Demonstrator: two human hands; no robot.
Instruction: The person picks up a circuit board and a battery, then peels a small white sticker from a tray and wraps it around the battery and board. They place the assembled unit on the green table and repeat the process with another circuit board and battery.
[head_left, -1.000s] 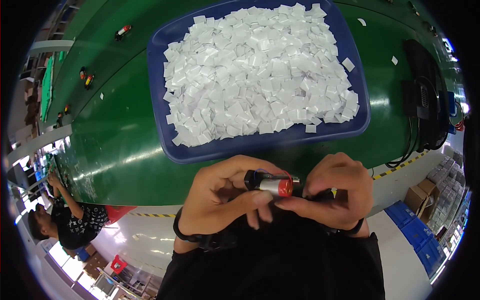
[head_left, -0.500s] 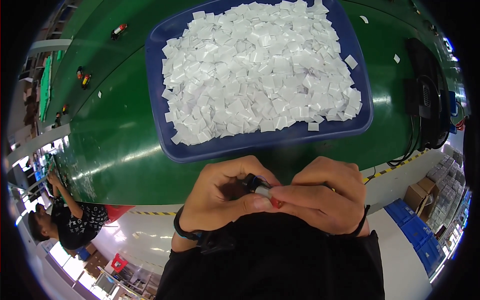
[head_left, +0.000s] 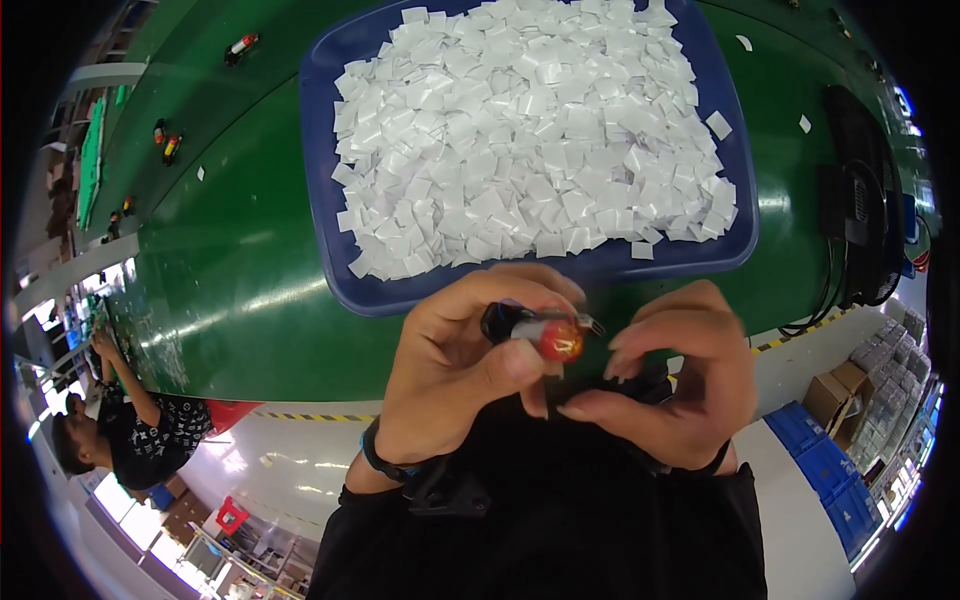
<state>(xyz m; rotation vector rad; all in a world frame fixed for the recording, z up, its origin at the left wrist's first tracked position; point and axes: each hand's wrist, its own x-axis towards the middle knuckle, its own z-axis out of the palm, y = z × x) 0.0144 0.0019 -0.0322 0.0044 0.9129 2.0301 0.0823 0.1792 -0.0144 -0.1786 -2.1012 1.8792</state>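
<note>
My left hand (head_left: 450, 375) grips a small cylindrical part (head_left: 560, 341) between thumb and fingers. This part has a black end, a white band round its middle and a shiny red-orange end, with a thin metal bit sticking out at that side. To its right, my right hand (head_left: 685, 375) is apart from it, fingers curved and spread from the thumb, with nothing visible between them. Just beyond both hands lies a blue tray (head_left: 420, 295) heaped with small white square pieces (head_left: 530, 140).
The tray rests on a green table (head_left: 225, 340). Several similar small parts (head_left: 242, 48) lie at the far left. Black equipment with cables (head_left: 860, 200) stands at the right. A co-worker (head_left: 130, 430) is at the left; blue crates (head_left: 825, 470) and cartons are on the right floor.
My right hand has let go of the cylindrical part and drawn off to the right. My left hand has lifted slightly and turned the part, showing its red-orange end.
</note>
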